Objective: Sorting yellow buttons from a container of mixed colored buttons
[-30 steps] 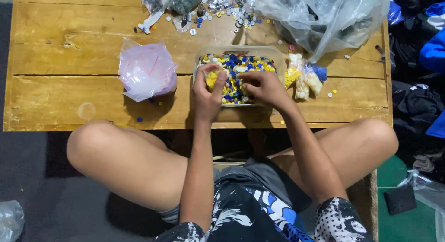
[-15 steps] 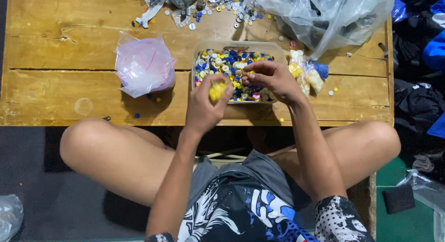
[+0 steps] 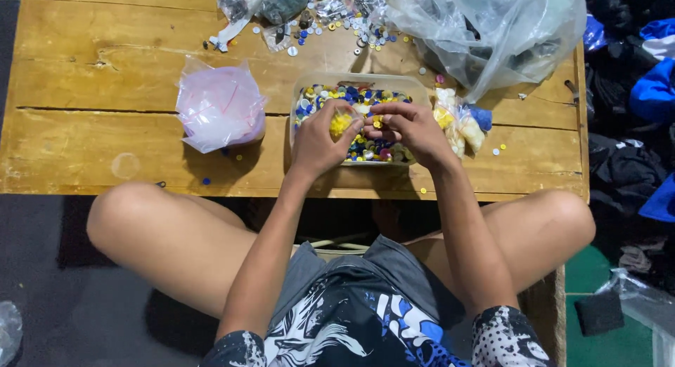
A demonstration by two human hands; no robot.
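Surface: a low table of pale wooden planks (image 3: 105,93), scuffed and knotted, with long gaps between the boards; the person sits cross-legged at its near edge, bare knees just under it.
Floor: dark grey on the left, a patch of green at the lower right, where a small black rectangular pad (image 3: 598,312) lies.
Room, right side: a heap of black and blue cloth (image 3: 640,107) piled just beside the table.
Tray: a clear rectangular plastic tray (image 3: 415,86) near the front edge, full of small buttons in blue, yellow and white.
Left hand (image 3: 320,145): curled over the tray's left part, fingers closed around a small clump of yellow pieces (image 3: 341,122) held in its grip.
Right hand (image 3: 411,128): over the tray's right half, fingertips pressed together in a pinch; what they hold is too small to tell.
Pink bag: a crumpled translucent pink plastic bag (image 3: 219,107) standing left of the tray, well apart from the hands.
Small packets: little clear bags of yellow, cream and blue pieces (image 3: 460,124) just beside the tray's right end.
Big bag: a large clear plastic sack (image 3: 492,29) slumped at the far right corner, with dark things inside.
Loose buttons: a scatter of small white, blue and grey buttons (image 3: 337,22) along the far edge, and a few stray ones near the front.
Labels and signs: none that I can make out from here.
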